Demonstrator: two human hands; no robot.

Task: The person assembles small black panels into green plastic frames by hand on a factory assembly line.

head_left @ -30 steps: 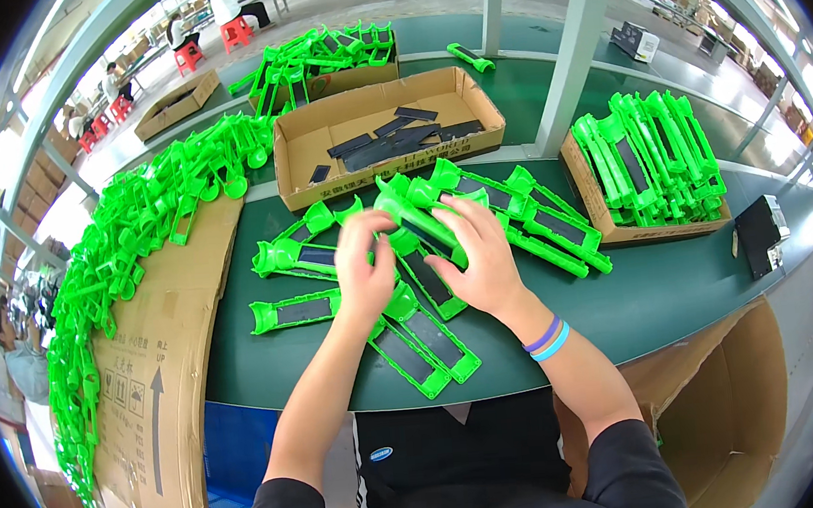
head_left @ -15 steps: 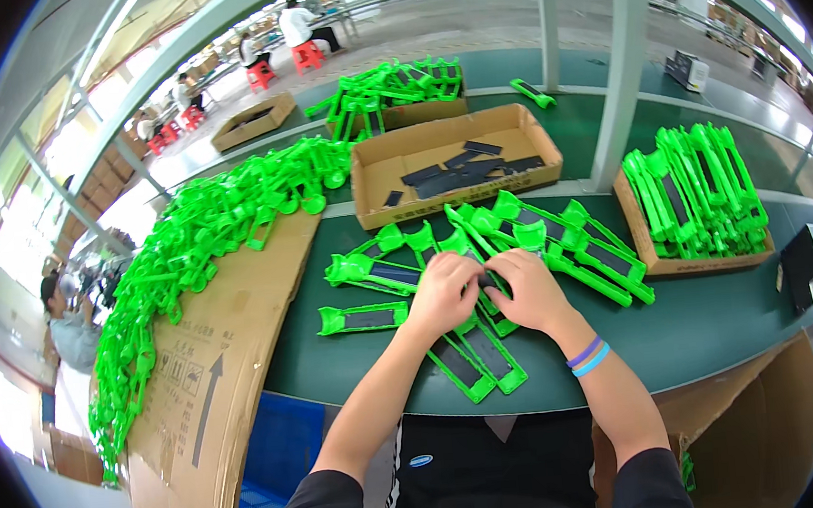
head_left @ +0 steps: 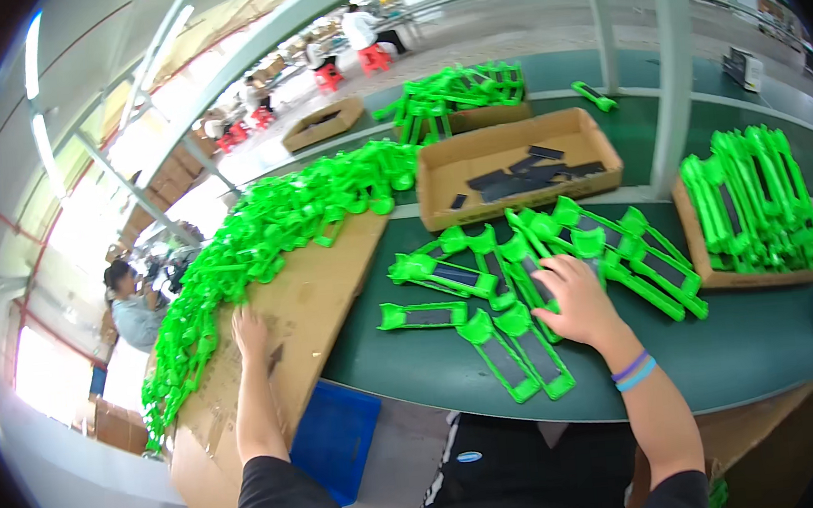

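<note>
My left hand (head_left: pixel 248 329) reaches out to the left and rests flat on the brown cardboard sheet (head_left: pixel 319 299), close to the long heap of bright green plastic parts (head_left: pixel 262 241). My right hand (head_left: pixel 574 298) lies fingers spread on a group of green plastic frames with dark inserts (head_left: pixel 523 273) laid out on the dark green table (head_left: pixel 739 352). Neither hand grips anything. Two such frames (head_left: pixel 519 350) lie nearest to my body.
An open cardboard box with dark flat inserts (head_left: pixel 515 174) stands behind the frames. A low box of upright green frames (head_left: pixel 751 208) is at the right. More green parts (head_left: pixel 456 92) pile at the back. A blue bin (head_left: pixel 335 441) sits below. A person (head_left: pixel 133 299) stands far left.
My left hand has left the frames and moved far left onto the cardboard sheet. My right hand stays on the frames. The view has swung left.
</note>
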